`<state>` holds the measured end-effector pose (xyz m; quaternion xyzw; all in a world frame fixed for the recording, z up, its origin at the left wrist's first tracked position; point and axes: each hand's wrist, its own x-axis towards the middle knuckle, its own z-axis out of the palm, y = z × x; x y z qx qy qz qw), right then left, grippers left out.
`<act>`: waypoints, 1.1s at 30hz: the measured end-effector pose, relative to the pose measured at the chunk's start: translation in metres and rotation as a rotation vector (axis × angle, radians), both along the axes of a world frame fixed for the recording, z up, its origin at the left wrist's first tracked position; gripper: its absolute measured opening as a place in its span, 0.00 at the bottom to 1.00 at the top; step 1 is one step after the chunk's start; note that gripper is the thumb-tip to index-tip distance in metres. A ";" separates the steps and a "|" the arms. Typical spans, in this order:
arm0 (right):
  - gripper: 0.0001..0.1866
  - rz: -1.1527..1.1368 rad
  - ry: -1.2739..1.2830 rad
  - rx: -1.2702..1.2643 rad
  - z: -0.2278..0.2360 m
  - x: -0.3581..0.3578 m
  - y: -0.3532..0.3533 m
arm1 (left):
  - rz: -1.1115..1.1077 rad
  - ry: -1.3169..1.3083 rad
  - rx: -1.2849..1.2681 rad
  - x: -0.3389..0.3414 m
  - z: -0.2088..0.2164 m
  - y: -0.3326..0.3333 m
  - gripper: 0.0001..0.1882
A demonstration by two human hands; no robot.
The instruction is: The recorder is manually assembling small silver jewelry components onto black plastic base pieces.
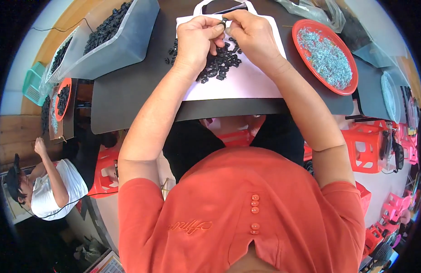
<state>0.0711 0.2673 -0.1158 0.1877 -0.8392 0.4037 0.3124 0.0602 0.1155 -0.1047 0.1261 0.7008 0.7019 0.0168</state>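
Observation:
Near the far side of the table, my two hands meet over a white bag (247, 89) with loop handles that lies flat. A small black plastic part (223, 22) sits between their fingertips. My left hand (194, 40) pinches it with thumb and forefinger, the other fingers curled. From the other side my right hand (255, 34) closes thumb and forefinger on the same part. Its exact shape is mostly covered by the fingers. Below them, many loose black plastic parts (221, 65) are heaped on the bag, and a few lie off its left edge.
A red round tray (354, 81) of small clear, shiny pieces stands at the right. On the left sits a large translucent bin (124, 54) of black parts. A clear plastic bag (317, 16) lies behind the tray. Another person (60, 191) sits at far left; red stools (363, 148) are at right.

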 end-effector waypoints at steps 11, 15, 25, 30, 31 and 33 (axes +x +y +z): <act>0.14 -0.078 0.217 0.257 0.001 0.001 -0.004 | -0.030 -0.018 0.163 -0.006 -0.005 -0.002 0.04; 0.13 -0.125 0.379 0.378 -0.004 -0.002 -0.006 | 0.006 -0.016 0.124 -0.004 -0.006 -0.001 0.03; 0.11 0.118 0.019 -0.067 0.001 -0.005 0.009 | 0.001 0.017 0.010 0.000 0.001 0.001 0.06; 0.10 0.177 -0.286 -0.249 0.014 0.006 0.006 | -0.029 -0.005 -0.011 0.001 0.000 -0.001 0.05; 0.10 0.195 -0.341 -0.308 0.013 0.005 0.006 | -0.032 -0.006 -0.014 0.001 -0.001 0.000 0.06; 0.10 0.176 -0.378 -0.371 0.013 0.006 0.003 | -0.037 -0.016 0.005 0.001 -0.002 0.001 0.06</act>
